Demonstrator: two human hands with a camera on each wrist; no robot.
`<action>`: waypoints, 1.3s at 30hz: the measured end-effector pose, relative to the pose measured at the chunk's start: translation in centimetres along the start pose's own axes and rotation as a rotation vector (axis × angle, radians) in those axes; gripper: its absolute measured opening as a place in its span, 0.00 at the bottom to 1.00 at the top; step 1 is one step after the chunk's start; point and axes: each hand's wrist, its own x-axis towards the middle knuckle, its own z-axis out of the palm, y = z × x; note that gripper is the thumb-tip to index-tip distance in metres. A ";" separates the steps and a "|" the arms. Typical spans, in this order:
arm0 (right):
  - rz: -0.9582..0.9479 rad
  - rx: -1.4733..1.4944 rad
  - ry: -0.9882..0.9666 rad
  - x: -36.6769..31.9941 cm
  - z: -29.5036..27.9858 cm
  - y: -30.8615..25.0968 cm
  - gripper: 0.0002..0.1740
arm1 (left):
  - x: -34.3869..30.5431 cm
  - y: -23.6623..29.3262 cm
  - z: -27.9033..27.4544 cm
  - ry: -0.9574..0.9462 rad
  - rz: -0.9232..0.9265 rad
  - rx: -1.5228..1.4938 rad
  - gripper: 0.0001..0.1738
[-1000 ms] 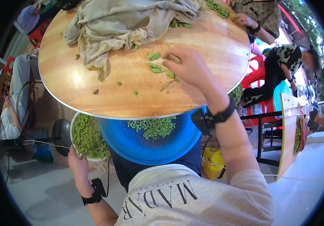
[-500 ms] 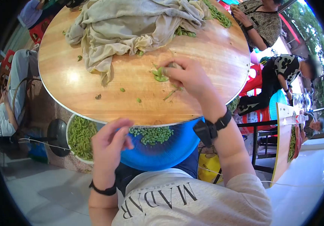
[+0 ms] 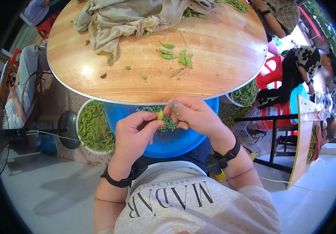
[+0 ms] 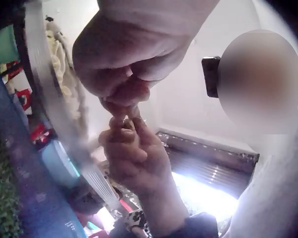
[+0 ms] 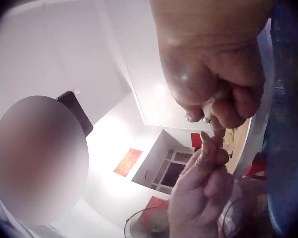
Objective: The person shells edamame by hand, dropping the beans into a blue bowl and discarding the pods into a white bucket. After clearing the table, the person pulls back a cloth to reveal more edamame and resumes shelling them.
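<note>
Over a blue basin [image 3: 176, 147] on the lap, my left hand [image 3: 133, 128] pinches a green soybean pod [image 3: 160, 115] between thumb and forefinger. My right hand [image 3: 194, 114] meets it from the right with fingers curled, its thumb and forefinger gripping the pod's end. A greyish covering shows on the right thumb. Both hands [image 4: 144, 163] come together fingertip to fingertip in the left wrist view. From the right wrist view, the pod's green tip [image 5: 204, 136] pokes out of the left fingers. Shelled green beans [image 3: 170, 124] lie in the basin, partly hidden by the hands.
A round wooden table [image 3: 144, 87] stands ahead, bearing several loose pods [image 3: 182, 57] and a crumpled cloth [image 3: 131, 19]. More pods [image 3: 94, 126] fill a white basin at left; others [image 3: 244, 94] sit at right. A fan [image 3: 2, 136] stands far left. Other people [image 3: 304, 66] are around.
My left hand has come up from beside the white basin to over the blue one. My right hand has drawn back from the tabletop pods to meet it at a pod.
</note>
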 end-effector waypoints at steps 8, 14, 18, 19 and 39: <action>0.054 -0.135 -0.138 -0.5 1.0 -0.3 0.18 | -1.1 -0.1 0.1 0.064 0.511 0.579 0.06; 0.005 -0.232 -0.120 0.0 1.7 -0.3 0.18 | -1.5 0.3 -0.1 0.058 0.522 0.626 0.05; -0.011 -0.240 -0.045 0.0 2.3 0.0 0.17 | -1.5 -0.3 -0.1 0.098 0.532 0.577 0.05; -0.013 -0.224 -0.031 0.0 2.5 0.1 0.17 | -1.4 -0.6 -0.1 0.111 0.553 0.564 0.05; -0.203 -0.591 0.082 -0.7 1.9 0.7 0.16 | -1.0 -3.0 -0.8 -0.071 -0.161 -0.283 0.05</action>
